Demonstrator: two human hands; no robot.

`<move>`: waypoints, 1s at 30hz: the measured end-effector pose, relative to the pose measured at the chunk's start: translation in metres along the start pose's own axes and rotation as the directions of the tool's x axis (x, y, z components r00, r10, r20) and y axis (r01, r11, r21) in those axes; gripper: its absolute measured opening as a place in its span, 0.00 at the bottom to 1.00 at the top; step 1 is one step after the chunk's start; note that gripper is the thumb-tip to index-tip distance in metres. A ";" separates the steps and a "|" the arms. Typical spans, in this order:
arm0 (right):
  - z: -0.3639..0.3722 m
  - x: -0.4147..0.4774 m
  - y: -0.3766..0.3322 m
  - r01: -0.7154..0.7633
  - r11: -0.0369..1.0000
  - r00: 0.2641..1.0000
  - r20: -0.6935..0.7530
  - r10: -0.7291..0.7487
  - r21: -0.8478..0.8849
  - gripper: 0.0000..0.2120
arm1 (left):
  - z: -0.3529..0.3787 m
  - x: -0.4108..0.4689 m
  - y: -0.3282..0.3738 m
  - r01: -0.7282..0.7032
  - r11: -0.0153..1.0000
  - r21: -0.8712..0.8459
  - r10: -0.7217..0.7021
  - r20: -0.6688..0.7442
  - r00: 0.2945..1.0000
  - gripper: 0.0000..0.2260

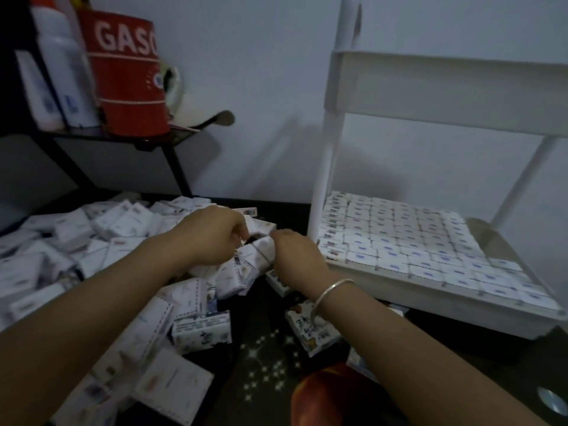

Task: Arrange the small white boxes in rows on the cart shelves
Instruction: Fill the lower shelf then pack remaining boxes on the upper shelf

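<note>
Gripping white box pack (256,256) w/ left hand (215,235) & right hand (296,256), both curled round it.

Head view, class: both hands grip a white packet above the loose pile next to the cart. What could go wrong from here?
1. The left hand and right hand pinch the packet over the pile; if it slips, it may drop and get lost there.
2. The lower shelf looks nearly full up to its low front wall, so more boxes may disturb the rows or tip out.
</note>
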State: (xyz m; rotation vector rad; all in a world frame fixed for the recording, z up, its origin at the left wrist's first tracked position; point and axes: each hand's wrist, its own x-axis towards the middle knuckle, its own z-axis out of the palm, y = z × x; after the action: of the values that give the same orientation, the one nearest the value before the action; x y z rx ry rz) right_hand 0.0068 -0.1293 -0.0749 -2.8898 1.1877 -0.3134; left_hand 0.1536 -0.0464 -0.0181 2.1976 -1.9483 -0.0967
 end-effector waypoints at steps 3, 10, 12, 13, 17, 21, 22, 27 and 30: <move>0.003 0.012 -0.008 -0.072 0.996 0.994 0.074 0.076 -0.060 0.21 | 0.002 -0.003 -0.007 -0.038 0.999 0.033 0.035 0.077 0.996 0.15; 0.007 0.021 -0.014 -0.133 0.988 0.980 0.141 0.143 -0.083 0.17 | 0.003 -0.007 -0.010 -0.127 0.964 0.233 0.089 0.165 0.982 0.23; 0.008 0.019 -0.013 -0.182 0.983 0.980 0.075 0.182 -0.013 0.19 | 0.010 -0.008 -0.008 -0.135 0.938 0.319 0.085 0.164 0.983 0.27; 0.008 0.016 -0.013 -0.181 0.983 0.983 0.031 0.180 0.017 0.19 | 0.013 -0.008 -0.007 -0.134 0.926 0.352 0.086 0.149 0.985 0.28; 0.010 0.002 -0.009 -0.048 0.998 0.987 -0.153 0.055 0.046 0.23 | 0.018 -0.005 -0.004 -0.135 0.896 0.423 0.123 0.055 0.991 0.31; 0.001 -0.020 0.002 0.023 0.941 0.959 -0.274 0.074 0.338 0.27 | 0.015 -0.006 -0.001 -0.156 0.930 0.332 0.185 -0.056 0.981 0.27; -0.005 -0.027 0.006 0.013 0.895 0.952 -0.278 0.125 0.445 0.27 | 0.013 -0.006 0.000 -0.172 0.943 0.284 0.205 -0.088 0.975 0.24; -0.034 -0.062 0.035 -0.055 0.666 0.960 -0.145 0.241 0.744 0.22 | 0.005 -0.004 0.012 -0.251 0.966 -0.059 0.239 -0.166 0.957 0.16; -0.045 -0.081 0.053 -0.038 0.565 0.951 -0.145 0.275 0.824 0.19 | 0.006 -0.001 0.026 -0.276 0.937 -0.212 0.249 -0.146 0.957 0.14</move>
State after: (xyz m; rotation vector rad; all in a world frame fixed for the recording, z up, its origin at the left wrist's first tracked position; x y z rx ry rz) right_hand -0.0945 -0.1076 -0.0498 -1.9343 0.9376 -0.9684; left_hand 0.1269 -0.0487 -0.0189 1.7424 -2.0308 -0.1412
